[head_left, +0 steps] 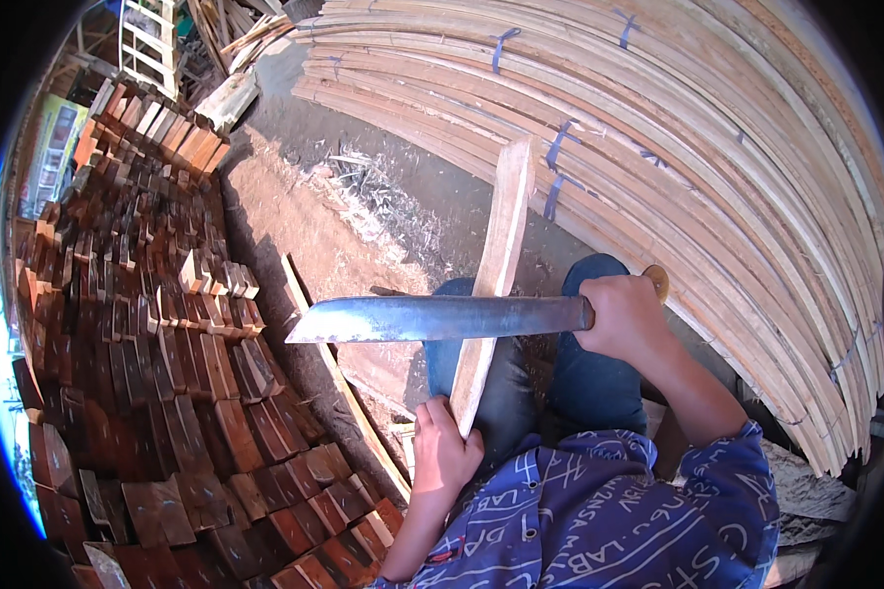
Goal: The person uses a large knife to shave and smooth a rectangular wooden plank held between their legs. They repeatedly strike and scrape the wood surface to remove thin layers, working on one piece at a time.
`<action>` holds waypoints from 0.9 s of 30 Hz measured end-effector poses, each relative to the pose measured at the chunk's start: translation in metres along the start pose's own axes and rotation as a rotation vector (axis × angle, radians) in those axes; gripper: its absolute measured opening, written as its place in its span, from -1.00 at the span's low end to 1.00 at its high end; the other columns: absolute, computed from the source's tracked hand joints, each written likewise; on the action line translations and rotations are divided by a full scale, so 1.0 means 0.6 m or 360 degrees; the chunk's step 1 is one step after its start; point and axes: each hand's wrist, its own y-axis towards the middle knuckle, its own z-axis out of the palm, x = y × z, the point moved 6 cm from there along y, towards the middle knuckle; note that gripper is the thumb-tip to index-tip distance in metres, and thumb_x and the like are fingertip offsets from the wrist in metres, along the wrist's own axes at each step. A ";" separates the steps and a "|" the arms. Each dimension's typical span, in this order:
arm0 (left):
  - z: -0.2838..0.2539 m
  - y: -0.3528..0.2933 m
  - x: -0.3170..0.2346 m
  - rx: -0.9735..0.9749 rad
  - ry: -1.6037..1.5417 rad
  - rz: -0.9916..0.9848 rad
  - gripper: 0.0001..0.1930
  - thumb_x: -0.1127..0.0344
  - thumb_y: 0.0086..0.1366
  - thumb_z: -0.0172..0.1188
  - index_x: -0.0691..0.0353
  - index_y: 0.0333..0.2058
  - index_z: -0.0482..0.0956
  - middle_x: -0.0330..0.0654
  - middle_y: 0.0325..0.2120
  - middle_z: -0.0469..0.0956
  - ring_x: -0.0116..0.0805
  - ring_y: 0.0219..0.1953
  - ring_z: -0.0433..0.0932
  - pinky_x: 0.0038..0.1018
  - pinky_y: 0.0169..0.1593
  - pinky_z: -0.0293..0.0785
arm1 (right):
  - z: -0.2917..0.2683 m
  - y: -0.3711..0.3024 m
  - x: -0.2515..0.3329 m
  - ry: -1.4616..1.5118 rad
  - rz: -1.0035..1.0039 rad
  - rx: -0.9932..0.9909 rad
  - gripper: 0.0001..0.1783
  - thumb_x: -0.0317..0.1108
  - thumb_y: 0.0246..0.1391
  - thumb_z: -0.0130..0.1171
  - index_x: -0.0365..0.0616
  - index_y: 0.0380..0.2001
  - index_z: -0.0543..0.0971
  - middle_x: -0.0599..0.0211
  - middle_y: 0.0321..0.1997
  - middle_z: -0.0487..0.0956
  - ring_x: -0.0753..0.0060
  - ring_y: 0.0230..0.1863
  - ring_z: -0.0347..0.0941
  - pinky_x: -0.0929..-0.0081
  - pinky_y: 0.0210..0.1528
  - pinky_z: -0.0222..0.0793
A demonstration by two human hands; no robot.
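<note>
My right hand (621,316) is closed round the handle of a machete (432,319), whose round wooden butt shows past the fist. The broad steel blade points left and lies across the front of a pale wooden strip (504,216). Whether blade and wood touch, I cannot tell. Near its lower end the strip is gripped by my left hand (444,447), fingers wrapped round it. From there it slants up and slightly right, in front of my bent knees in blue jeans.
Long bundles of wooden strips (658,187), tied with blue bands, curve along the right. Stacked reddish-brown wood blocks (206,412) fill the left. A thin wooden lath (344,378) lies beside them. Pale shavings (373,196) litter the dirt ahead, and a light ladder (147,44) stands far left.
</note>
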 end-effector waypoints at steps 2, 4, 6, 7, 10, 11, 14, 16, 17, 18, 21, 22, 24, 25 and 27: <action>-0.007 0.006 0.004 0.0151 -0.0121 -0.0139 -0.45 0.39 0.04 0.19 0.47 0.01 0.26 0.35 -0.24 0.47 0.35 -0.15 0.52 0.03 -0.04 0.45 | -0.007 0.003 0.002 -0.0067 0.0047 -0.0019 -0.82 -0.30 -0.39 0.26 -0.14 -0.68 0.51 0.12 -0.60 0.54 -0.06 -0.49 0.54 0.07 -0.40 0.43; -0.008 0.008 0.007 0.0094 -0.0195 -0.0034 -0.51 0.38 0.04 0.19 0.46 -0.06 0.27 0.38 -0.25 0.46 0.39 -0.16 0.51 0.03 -0.06 0.47 | -0.016 0.004 0.004 -0.0151 0.0130 -0.0053 -0.82 -0.31 -0.39 0.26 -0.14 -0.68 0.51 0.12 -0.60 0.54 -0.05 -0.49 0.54 0.08 -0.40 0.43; 0.000 0.008 0.012 0.0044 -0.0210 0.0047 -0.51 0.38 0.04 0.19 0.46 -0.08 0.25 0.39 -0.24 0.45 0.41 -0.17 0.52 0.03 -0.08 0.48 | -0.017 0.002 -0.005 -0.0224 0.0110 -0.0046 -0.84 -0.31 -0.35 0.25 -0.14 -0.66 0.54 0.13 -0.59 0.56 -0.02 -0.50 0.56 0.10 -0.42 0.44; 0.004 0.006 0.013 0.0060 -0.0174 0.0014 -0.50 0.37 0.04 0.20 0.46 -0.08 0.24 0.40 -0.24 0.45 0.42 -0.18 0.51 0.03 -0.09 0.49 | -0.018 0.000 -0.010 -0.0262 0.0099 -0.0042 -0.85 -0.30 -0.32 0.25 -0.14 -0.65 0.55 0.13 -0.59 0.57 0.00 -0.51 0.56 0.11 -0.43 0.45; 0.019 0.003 0.009 0.0135 -0.0099 -0.0104 -0.49 0.35 0.03 0.22 0.46 -0.09 0.22 0.41 -0.24 0.43 0.47 -0.20 0.51 0.06 -0.10 0.49 | -0.019 -0.011 -0.024 -0.0319 0.0146 0.0015 -0.85 -0.31 -0.31 0.24 -0.15 -0.64 0.55 0.12 -0.59 0.57 0.00 -0.52 0.56 0.11 -0.43 0.45; 0.020 0.005 0.005 0.0163 -0.0093 -0.0155 -0.48 0.34 0.03 0.23 0.46 -0.10 0.22 0.42 -0.24 0.43 0.48 -0.22 0.50 0.07 -0.11 0.49 | -0.019 -0.015 -0.027 -0.0316 0.0142 0.0026 -0.85 -0.32 -0.30 0.24 -0.16 -0.64 0.55 0.12 -0.59 0.57 0.00 -0.52 0.56 0.11 -0.43 0.46; 0.023 0.015 0.007 0.0182 -0.0132 -0.0145 -0.49 0.33 0.02 0.24 0.44 -0.13 0.21 0.44 -0.25 0.42 0.50 -0.26 0.51 0.11 -0.13 0.48 | -0.014 -0.025 -0.027 -0.0290 0.0121 0.0053 -0.85 -0.31 -0.29 0.25 -0.16 -0.64 0.55 0.11 -0.60 0.57 0.00 -0.52 0.56 0.12 -0.42 0.47; 0.027 0.017 0.010 0.0167 -0.0147 -0.0108 -0.50 0.33 0.02 0.24 0.42 -0.14 0.21 0.45 -0.25 0.42 0.50 -0.27 0.51 0.12 -0.14 0.48 | -0.006 -0.026 -0.012 -0.0249 0.0101 0.0062 -0.84 -0.31 -0.28 0.25 -0.16 -0.64 0.55 0.10 -0.60 0.57 -0.01 -0.53 0.56 0.12 -0.42 0.47; 0.029 0.018 0.011 0.0159 -0.0137 -0.0096 -0.50 0.33 0.02 0.24 0.42 -0.15 0.21 0.46 -0.25 0.42 0.49 -0.27 0.51 0.13 -0.15 0.48 | 0.000 -0.027 -0.004 -0.0229 0.0062 0.0083 -0.84 -0.31 -0.28 0.26 -0.16 -0.63 0.56 0.11 -0.60 0.57 0.00 -0.52 0.56 0.12 -0.41 0.48; 0.030 0.019 0.012 0.0150 -0.0127 -0.0084 -0.51 0.33 0.02 0.24 0.41 -0.15 0.21 0.47 -0.25 0.42 0.49 -0.27 0.52 0.13 -0.16 0.49 | 0.005 -0.027 0.004 -0.0209 0.0024 0.0105 -0.84 -0.30 -0.28 0.26 -0.16 -0.63 0.56 0.11 -0.59 0.58 0.00 -0.52 0.57 0.12 -0.41 0.48; 0.028 0.019 0.019 0.0201 -0.0167 -0.0130 -0.52 0.34 0.01 0.24 0.42 -0.16 0.22 0.49 -0.25 0.43 0.48 -0.29 0.53 0.12 -0.18 0.49 | 0.002 -0.018 0.013 -0.0275 0.0008 0.0121 -0.83 -0.30 -0.28 0.27 -0.17 -0.61 0.57 0.12 -0.58 0.58 0.01 -0.51 0.57 0.14 -0.40 0.48; 0.026 0.020 0.020 0.0202 -0.0168 -0.0118 -0.52 0.34 0.01 0.24 0.42 -0.16 0.22 0.48 -0.24 0.43 0.48 -0.29 0.53 0.11 -0.18 0.50 | -0.001 -0.015 0.013 -0.0318 0.0018 0.0119 -0.83 -0.31 -0.28 0.27 -0.17 -0.60 0.57 0.13 -0.58 0.58 0.02 -0.51 0.57 0.15 -0.40 0.48; 0.023 0.019 0.023 0.0185 -0.0175 -0.0123 -0.52 0.35 0.00 0.24 0.42 -0.17 0.23 0.48 -0.24 0.44 0.48 -0.30 0.53 0.10 -0.18 0.50 | -0.003 -0.013 0.011 -0.0316 -0.0008 0.0097 -0.83 -0.31 -0.29 0.28 -0.16 -0.59 0.57 0.14 -0.58 0.57 0.02 -0.51 0.57 0.17 -0.41 0.47; 0.024 0.018 0.021 0.0196 -0.0203 -0.0131 -0.52 0.37 0.00 0.24 0.42 -0.16 0.23 0.47 -0.24 0.45 0.48 -0.26 0.51 0.10 -0.16 0.49 | -0.004 -0.013 0.009 -0.0315 -0.0023 0.0086 -0.83 -0.31 -0.29 0.28 -0.16 -0.59 0.58 0.15 -0.58 0.57 0.03 -0.51 0.56 0.17 -0.42 0.46; 0.021 0.022 0.018 0.0208 -0.0255 -0.0137 -0.51 0.40 -0.02 0.22 0.42 -0.14 0.22 0.46 -0.25 0.46 0.50 -0.20 0.48 0.10 -0.13 0.45 | -0.008 -0.015 0.005 -0.0286 -0.0013 0.0027 -0.84 -0.32 -0.27 0.29 -0.15 -0.59 0.57 0.16 -0.60 0.55 0.03 -0.53 0.55 0.17 -0.44 0.44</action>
